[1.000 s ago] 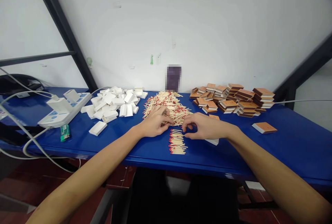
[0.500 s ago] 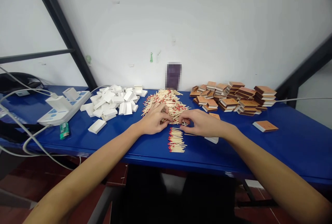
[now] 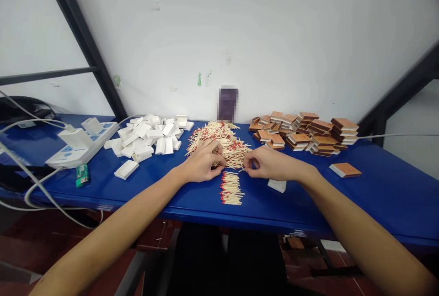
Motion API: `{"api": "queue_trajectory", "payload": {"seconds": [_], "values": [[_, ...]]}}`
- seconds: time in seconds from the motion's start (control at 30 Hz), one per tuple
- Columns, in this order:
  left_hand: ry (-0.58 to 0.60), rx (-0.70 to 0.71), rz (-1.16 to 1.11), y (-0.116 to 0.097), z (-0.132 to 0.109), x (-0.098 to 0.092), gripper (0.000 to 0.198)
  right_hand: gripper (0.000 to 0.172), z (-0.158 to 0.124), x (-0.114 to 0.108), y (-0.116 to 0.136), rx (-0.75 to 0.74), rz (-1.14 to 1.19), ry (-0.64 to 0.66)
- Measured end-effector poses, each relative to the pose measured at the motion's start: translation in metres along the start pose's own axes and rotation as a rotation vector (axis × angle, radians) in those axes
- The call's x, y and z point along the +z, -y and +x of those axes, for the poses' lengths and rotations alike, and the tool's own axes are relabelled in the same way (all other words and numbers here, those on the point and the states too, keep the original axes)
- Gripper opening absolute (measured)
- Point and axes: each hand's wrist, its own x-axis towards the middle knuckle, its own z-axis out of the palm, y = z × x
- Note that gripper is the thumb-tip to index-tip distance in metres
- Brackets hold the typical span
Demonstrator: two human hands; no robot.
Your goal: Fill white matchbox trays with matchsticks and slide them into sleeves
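Note:
A heap of loose red-tipped matches [image 3: 226, 143] lies in front of me. At its near left edge is my left hand [image 3: 206, 162], fingers curled and thumb close to the index finger; what they hold, if anything, is hidden. My right hand [image 3: 265, 163] pinches at the heap's near right edge, with the pale end of a match [image 3: 241, 170] showing at its fingertips. Between the hands and the table edge, a row of matches [image 3: 231, 188] is laid side by side, heads to the left. A white matchbox tray [image 3: 277, 186] sits partly beneath my right hand.
White matchbox trays [image 3: 147, 134] are piled at left, with a single tray [image 3: 126, 169] nearer. Brown matchbox sleeves [image 3: 305, 131] are stacked at right, one box [image 3: 345, 170] apart. A power strip [image 3: 82, 145] with cables and a green packet [image 3: 82, 175] occupy the blue table's [image 3: 192, 200] left.
My right hand has shifted slightly right, away from my left hand. The loose match that lay under its fingers no longer shows there. The view has moved a little.

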Motion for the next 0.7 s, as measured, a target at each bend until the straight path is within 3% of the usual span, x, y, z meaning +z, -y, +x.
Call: {"api": "queue_trajectory", "payload": {"seconds": [0.07,0.23,0.47,0.7], "values": [[0.007,0.009,0.008,0.0,0.0,0.0,0.01,0.006,-0.001,-0.003,-0.001,0.011,0.025,-0.04],[0.025,0.024,0.026,-0.001,0.001,-0.001,0.013,0.035,-0.003,-0.005,-0.007,-0.034,0.031,-0.106],[0.023,0.067,0.063,0.001,0.0,0.001,0.017,0.025,-0.004,-0.004,-0.008,-0.047,0.07,-0.113],[0.033,0.084,0.093,-0.002,0.0,0.0,0.017,0.016,-0.003,-0.004,0.0,-0.049,-0.021,-0.007]]}}
